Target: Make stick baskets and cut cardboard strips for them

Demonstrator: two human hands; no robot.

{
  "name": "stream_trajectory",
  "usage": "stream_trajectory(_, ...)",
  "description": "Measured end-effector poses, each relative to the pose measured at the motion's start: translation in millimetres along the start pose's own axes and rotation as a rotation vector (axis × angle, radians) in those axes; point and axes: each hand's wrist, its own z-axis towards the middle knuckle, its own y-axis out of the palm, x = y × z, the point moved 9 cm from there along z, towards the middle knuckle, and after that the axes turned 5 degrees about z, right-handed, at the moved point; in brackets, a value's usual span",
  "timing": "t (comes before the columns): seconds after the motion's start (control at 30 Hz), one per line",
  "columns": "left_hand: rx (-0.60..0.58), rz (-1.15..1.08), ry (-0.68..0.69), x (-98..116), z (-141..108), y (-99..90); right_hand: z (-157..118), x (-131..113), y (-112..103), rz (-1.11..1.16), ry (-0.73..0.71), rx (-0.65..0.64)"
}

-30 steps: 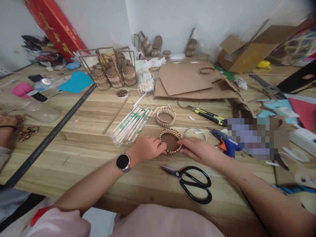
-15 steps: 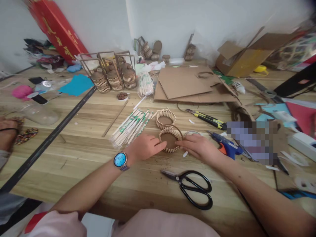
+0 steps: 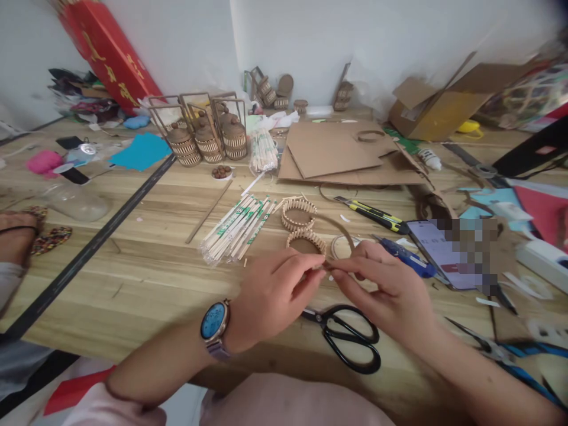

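A thin brown strip point(image 3: 344, 226), bent into a curve, is pinched by both of my hands above the table. My left hand point(image 3: 277, 293) has thumb and index finger closed on its near end. My right hand point(image 3: 388, 287) grips the strip close by, fingertips almost touching the left ones. Just behind sits a round stick-walled tray point(image 3: 305, 241), its front partly hidden by my left hand. A second such round tray point(image 3: 299, 214) stands behind it. Black-handled scissors point(image 3: 350, 337) lie below my hands, the blades partly covered.
Wrapped sticks point(image 3: 235, 231) lie left of the trays. A utility knife point(image 3: 373, 214), blue glue gun point(image 3: 406, 255), phone point(image 3: 444, 254) and pliers point(image 3: 497, 352) are on the right. Cardboard sheets point(image 3: 332, 151) and small tiered baskets point(image 3: 208, 142) stand farther back. Another person's hand point(image 3: 18, 231) rests at left.
Both hands have come back from the near tray toward me and lifted. The brown strip, earlier curved over the trays, is now held between my fingertips and extends to the right.
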Motion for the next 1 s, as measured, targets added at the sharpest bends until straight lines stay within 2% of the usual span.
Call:
stream_trajectory(0.2,0.027,0.052,0.003,4,-7,-1.1,-6,-14,5,-0.085,-0.033,0.004)
stream_trajectory(0.37,0.054,0.171,0.091,15,-14,-5.9,-11,-24,7,-0.156,-0.029,0.001)
stream_trajectory(0.67,-0.027,0.222,0.132,19,-25,5.6,-29,-47,13,-0.379,-0.14,-0.005)
stream_trajectory(0.73,-0.041,0.171,0.105,18,-27,6.6,-33,-49,12,-0.393,-0.138,0.027)
stream_trajectory(0.87,-0.095,0.04,-0.051,5,-29,8.6,-37,-55,4,-0.367,-0.144,0.009)
stream_trajectory(1.0,-0.158,0.098,-0.138,-19,-41,5.9,-52,-54,-13,-0.541,-0.187,-0.029)
